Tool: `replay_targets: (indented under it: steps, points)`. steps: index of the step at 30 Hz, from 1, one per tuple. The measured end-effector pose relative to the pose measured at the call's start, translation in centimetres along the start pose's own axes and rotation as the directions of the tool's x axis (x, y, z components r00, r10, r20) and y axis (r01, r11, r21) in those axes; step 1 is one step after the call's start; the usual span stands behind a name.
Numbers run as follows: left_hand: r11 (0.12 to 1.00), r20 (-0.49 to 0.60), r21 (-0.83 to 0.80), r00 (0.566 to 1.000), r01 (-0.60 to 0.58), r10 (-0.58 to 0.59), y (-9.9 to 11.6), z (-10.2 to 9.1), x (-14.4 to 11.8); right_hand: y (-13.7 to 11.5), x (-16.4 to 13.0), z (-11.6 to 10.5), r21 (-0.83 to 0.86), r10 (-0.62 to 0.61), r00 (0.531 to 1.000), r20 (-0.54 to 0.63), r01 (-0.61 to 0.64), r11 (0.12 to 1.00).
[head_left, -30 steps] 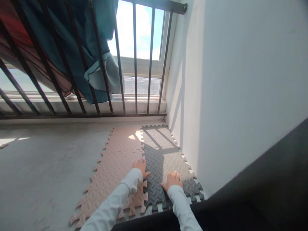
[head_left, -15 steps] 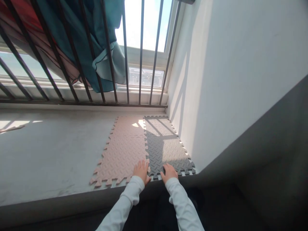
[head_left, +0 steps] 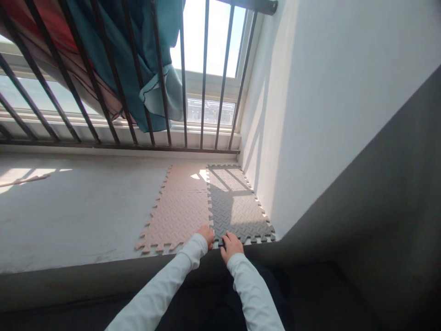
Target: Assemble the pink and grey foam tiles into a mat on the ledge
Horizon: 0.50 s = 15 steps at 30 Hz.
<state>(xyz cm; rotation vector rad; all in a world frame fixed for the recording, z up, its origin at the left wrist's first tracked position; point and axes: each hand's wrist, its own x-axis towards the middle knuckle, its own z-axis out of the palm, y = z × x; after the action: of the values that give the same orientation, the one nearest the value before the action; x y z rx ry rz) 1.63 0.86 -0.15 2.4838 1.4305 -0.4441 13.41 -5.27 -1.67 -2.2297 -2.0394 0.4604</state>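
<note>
Pink foam mat tiles (head_left: pixel 182 207) and grey foam mat tiles (head_left: pixel 237 209) lie flat on the ledge, side by side, with puzzle-tooth edges and a raised tread pattern. At the front of the seam between the colours, my left hand (head_left: pixel 206 235) has its fingers curled down over the pink near corner; its fingertips are partly hidden. My right hand (head_left: pixel 233 246) rests on the front edge of the grey tile just beside it, thumb and fingers apart. The two hands are close together but not touching.
Dark metal bars (head_left: pixel 203 92) stand along the back, before a window and a hanging teal curtain (head_left: pixel 138 69). A white wall (head_left: pixel 310 92) bounds the right side. The pale ledge (head_left: pixel 76 211) stretches left and drops off at its front edge. A thin strip (head_left: pixel 25 179) lies far left.
My left hand has gone from lying flat on the pink tile to curling at the seam. My right hand has shifted left toward the seam. The view has moved slightly.
</note>
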Motion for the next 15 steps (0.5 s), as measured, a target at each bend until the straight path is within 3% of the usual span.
replay_targets:
  steps: [8,15]
  points:
    - [0.997,0.022,0.049,0.998,0.058,-0.059,0.54,0.41,0.79,0.66,-0.50,0.39,0.022,-0.005,0.996,0.085,0.003,1.000]
    - [0.995,0.046,0.081,0.998,-0.052,0.049,0.42,-0.44,0.88,1.00,-0.76,0.11,0.022,-0.017,0.993,0.120,0.015,1.000]
